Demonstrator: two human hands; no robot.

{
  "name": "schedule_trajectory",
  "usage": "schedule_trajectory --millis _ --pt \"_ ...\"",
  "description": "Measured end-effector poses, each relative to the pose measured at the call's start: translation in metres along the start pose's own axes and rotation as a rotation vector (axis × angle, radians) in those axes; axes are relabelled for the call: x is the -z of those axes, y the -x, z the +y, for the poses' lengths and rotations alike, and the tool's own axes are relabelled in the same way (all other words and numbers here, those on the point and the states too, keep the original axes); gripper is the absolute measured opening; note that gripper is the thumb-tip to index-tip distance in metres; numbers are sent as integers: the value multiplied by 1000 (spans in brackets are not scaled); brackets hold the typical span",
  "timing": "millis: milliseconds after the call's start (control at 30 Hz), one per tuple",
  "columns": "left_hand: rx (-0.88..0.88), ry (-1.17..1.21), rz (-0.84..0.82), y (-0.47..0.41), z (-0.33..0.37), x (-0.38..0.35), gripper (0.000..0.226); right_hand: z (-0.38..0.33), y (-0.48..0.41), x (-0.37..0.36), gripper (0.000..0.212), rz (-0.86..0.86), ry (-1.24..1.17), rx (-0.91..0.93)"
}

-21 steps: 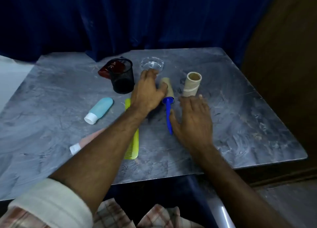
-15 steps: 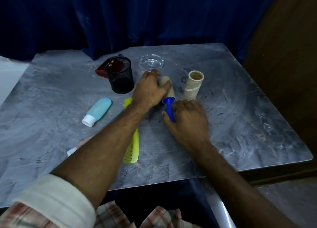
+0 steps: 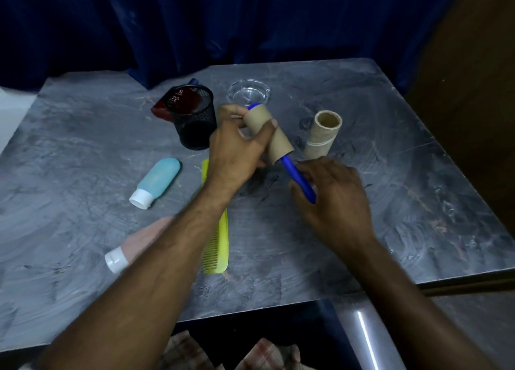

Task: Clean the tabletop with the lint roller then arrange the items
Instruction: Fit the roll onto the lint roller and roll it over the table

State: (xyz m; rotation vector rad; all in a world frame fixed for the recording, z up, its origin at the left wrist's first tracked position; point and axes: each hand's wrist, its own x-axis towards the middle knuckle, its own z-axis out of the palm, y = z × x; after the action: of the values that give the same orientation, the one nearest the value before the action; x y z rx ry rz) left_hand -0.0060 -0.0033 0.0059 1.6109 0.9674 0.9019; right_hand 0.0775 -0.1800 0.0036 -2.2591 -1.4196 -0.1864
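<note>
Your right hand (image 3: pixel 334 199), centre frame, curls round the blue handle of the lint roller (image 3: pixel 282 146). Just beyond, your left hand (image 3: pixel 237 152) grips its roll, apparently lifted off the tabletop (image 3: pixel 418 202). Recommendation: free the roll, then lay it flat before stroking.

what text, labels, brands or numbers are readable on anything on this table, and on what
White print on the dark red item by the black mesh cup: too blurred to read.
No text visible on the lint roller, blue bottle, pink tube, yellow comb or cardboard tube.
</note>
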Motion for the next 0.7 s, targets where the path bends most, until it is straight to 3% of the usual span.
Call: schedule_trajectory --millis 167,300,467,700 --pt "36 309 29 23 7 17 69 10 2 15 27 48 -36 63" --pt "42 433 27 37 9 25 55 14 -2 23 29 97 -33 83" --pt "32 484 36 55 6 37 38 13 -3 29 28 170 16 113" --pt "21 544 122 73 11 63 51 5 -3 33 29 202 -25 129"
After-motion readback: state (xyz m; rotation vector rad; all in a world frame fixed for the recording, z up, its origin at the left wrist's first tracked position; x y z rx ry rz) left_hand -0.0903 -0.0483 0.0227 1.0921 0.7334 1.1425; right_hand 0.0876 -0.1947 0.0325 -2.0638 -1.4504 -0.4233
